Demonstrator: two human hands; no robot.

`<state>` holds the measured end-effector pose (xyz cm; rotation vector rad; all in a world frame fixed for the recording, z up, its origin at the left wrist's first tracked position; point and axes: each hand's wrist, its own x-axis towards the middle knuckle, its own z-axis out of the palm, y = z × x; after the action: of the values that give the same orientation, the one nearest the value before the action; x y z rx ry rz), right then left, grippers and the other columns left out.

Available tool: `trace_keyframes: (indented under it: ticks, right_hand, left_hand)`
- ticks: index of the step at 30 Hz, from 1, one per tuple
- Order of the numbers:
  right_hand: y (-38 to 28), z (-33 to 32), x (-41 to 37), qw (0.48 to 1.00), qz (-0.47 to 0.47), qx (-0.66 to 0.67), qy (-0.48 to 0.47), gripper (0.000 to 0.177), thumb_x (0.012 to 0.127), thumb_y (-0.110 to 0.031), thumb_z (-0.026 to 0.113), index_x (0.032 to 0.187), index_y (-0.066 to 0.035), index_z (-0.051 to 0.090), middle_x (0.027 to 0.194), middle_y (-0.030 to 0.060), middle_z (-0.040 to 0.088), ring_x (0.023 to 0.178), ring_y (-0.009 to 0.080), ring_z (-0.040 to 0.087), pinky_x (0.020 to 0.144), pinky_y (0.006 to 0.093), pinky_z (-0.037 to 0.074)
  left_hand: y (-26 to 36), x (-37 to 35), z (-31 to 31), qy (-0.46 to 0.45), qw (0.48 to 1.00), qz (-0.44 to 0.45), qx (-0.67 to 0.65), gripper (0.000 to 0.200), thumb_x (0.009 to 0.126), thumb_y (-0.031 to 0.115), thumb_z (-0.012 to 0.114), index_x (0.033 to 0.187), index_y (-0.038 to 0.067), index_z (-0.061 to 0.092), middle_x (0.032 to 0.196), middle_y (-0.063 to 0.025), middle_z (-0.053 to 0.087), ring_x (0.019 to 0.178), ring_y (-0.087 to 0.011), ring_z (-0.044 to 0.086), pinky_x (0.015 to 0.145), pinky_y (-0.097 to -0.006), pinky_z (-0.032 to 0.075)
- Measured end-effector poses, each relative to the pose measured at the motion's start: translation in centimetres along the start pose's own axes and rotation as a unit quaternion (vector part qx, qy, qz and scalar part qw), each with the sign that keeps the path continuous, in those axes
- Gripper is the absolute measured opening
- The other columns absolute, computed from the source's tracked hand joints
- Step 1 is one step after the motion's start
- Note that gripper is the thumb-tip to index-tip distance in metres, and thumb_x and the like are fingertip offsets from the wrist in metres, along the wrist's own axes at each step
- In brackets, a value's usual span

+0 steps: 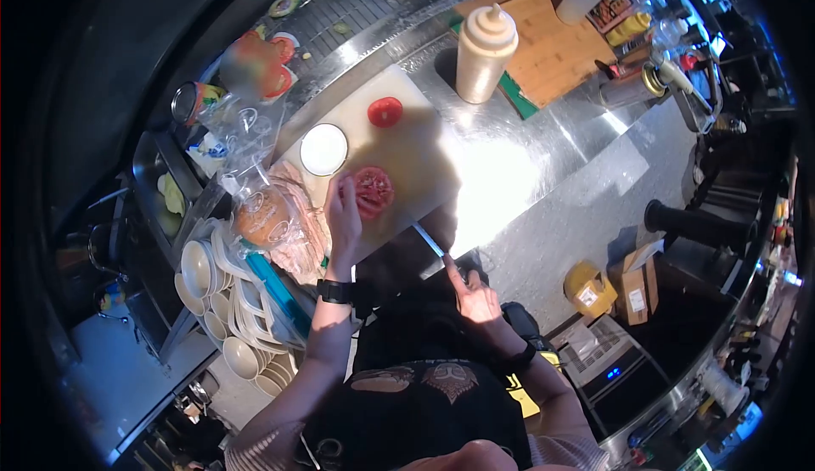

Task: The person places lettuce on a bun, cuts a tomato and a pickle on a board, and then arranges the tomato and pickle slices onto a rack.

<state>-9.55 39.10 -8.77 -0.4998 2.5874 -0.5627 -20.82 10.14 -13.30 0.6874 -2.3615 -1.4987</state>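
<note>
Sliced tomato (373,193) lies on a white cutting board (416,150), its cut slices fanned together. My left hand (344,212) rests against the tomato's left side, fingertips touching it; how firmly they grip is hard to see. In my right hand (477,298) is a knife (427,238), the index finger stretched along its top and the blade pointing toward the tomato. The blade tip is just short of the slices, near the board's front edge. Farther up the board sits a single red tomato piece (385,112). A round white container (324,149) stands left of it.
Bagged bread buns (261,216) and a pink bundle in plastic (299,246) lie left of the board. Stacked white bowls (199,269) stand below them. A squeeze bottle (486,55) and a wooden board (552,42) are at the back right. Food scraps lie on the slatted surface (340,25) behind.
</note>
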Motion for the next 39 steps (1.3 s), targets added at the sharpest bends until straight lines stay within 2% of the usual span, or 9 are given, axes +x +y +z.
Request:
trace_keyframes:
  ticks: [4,13,20,29,32,33,35,37,39]
  right_hand:
    - [1.2,-1.1,0.6,0.999,-0.027,-0.018,0.031,0.083,0.086,-0.001,0.051,0.157,-0.032,0.024,0.089,0.0183,0.053,0.066,0.0373,0.066,0.058,0.049,0.055]
    - [4.7,-5.4,3.7,0.993,-0.089,-0.068,0.045,0.078,0.083,-0.003,0.058,0.153,-0.031,0.037,0.101,0.0193,0.056,0.068,0.0351,0.065,0.057,0.0465,0.056]
    - [7.7,-7.5,7.1,0.988,-0.127,-0.06,0.066,0.078,0.084,-0.002,0.06,0.153,-0.029,0.038,0.107,0.02,0.057,0.072,0.0353,0.065,0.059,0.0446,0.056]
    - [6.8,-8.8,14.9,0.958,-0.236,-0.114,0.117,0.048,0.085,-0.006,0.061,0.134,-0.008,0.059,0.11,0.0191,0.058,0.086,0.0348,0.062,0.078,0.0453,0.052]
    - [1.1,-12.3,16.1,0.955,-0.222,0.008,0.195,0.034,0.093,-0.014,0.059,0.125,-0.005,0.064,0.116,0.0189,0.06,0.095,0.0325,0.063,0.087,0.0408,0.049]
    - [0.5,-11.5,17.3,0.97,-0.097,0.221,0.02,0.034,0.096,-0.021,0.058,0.123,0.0,0.063,0.113,0.0159,0.062,0.096,0.0303,0.063,0.089,0.0389,0.049]
    - [-1.1,-11.5,20.1,0.766,0.073,0.575,-0.276,0.04,0.102,-0.03,0.05,0.121,0.004,0.062,0.114,0.0145,0.064,0.102,0.0272,0.063,0.092,0.0375,0.048]
    - [-3.4,-13.3,22.1,0.381,0.128,0.791,-0.462,0.047,0.107,-0.034,0.037,0.121,0.004,0.062,0.121,0.0177,0.064,0.111,0.0254,0.062,0.096,0.0384,0.047]
    - [-4.6,-12.7,22.3,0.394,0.093,0.817,-0.411,0.048,0.107,-0.032,0.035,0.12,0.005,0.062,0.116,0.0159,0.066,0.106,0.0259,0.064,0.096,0.0383,0.048]
  left_hand:
    - [2.2,1.5,-0.5,-0.073,0.983,0.02,0.168,0.028,0.097,0.025,0.062,0.103,-0.002,0.067,0.103,-0.0164,0.063,0.1,-0.0317,0.06,0.09,-0.039,0.047]
    - [2.1,2.0,-1.0,-0.043,0.992,0.069,0.097,0.019,0.093,0.016,0.069,0.101,-0.001,0.065,0.093,-0.0094,0.064,0.081,-0.0188,0.063,0.075,-0.0311,0.051]
    - [4.1,2.1,-1.5,-0.06,0.998,-0.002,0.003,0.018,0.098,0.015,0.063,0.106,-0.001,0.063,0.093,-0.007,0.069,0.084,-0.0133,0.065,0.076,-0.0265,0.051]
    - [8.4,3.0,-1.9,-0.063,0.997,0.029,0.015,0.016,0.096,0.009,0.064,0.107,-0.003,0.061,0.097,-0.012,0.065,0.085,-0.0211,0.066,0.077,-0.0316,0.053]
    - [11.6,3.2,-2.8,-0.07,0.995,0.07,0.027,0.015,0.094,0.009,0.066,0.104,-0.001,0.062,0.097,-0.0112,0.063,0.089,-0.0227,0.065,0.078,-0.0319,0.052]
    - [12.7,3.1,-3.1,-0.072,0.992,0.093,0.045,0.015,0.092,0.009,0.068,0.102,0.0,0.062,0.097,-0.0105,0.063,0.09,-0.0234,0.064,0.08,-0.0324,0.052]
    - [14.8,2.8,-3.6,-0.086,0.979,0.159,0.096,0.015,0.088,0.01,0.07,0.1,0.003,0.063,0.097,-0.0086,0.063,0.091,-0.0242,0.063,0.085,-0.0344,0.05]
    - [16.4,2.2,-4.0,-0.11,0.951,0.241,0.162,0.016,0.083,0.011,0.073,0.096,0.007,0.065,0.098,-0.0062,0.063,0.092,-0.0243,0.062,0.091,-0.0375,0.048]
    - [16.6,1.1,-4.2,-0.113,0.912,0.335,0.209,0.017,0.079,0.012,0.074,0.094,0.01,0.065,0.1,-0.0038,0.064,0.095,-0.0224,0.061,0.096,-0.0411,0.045]
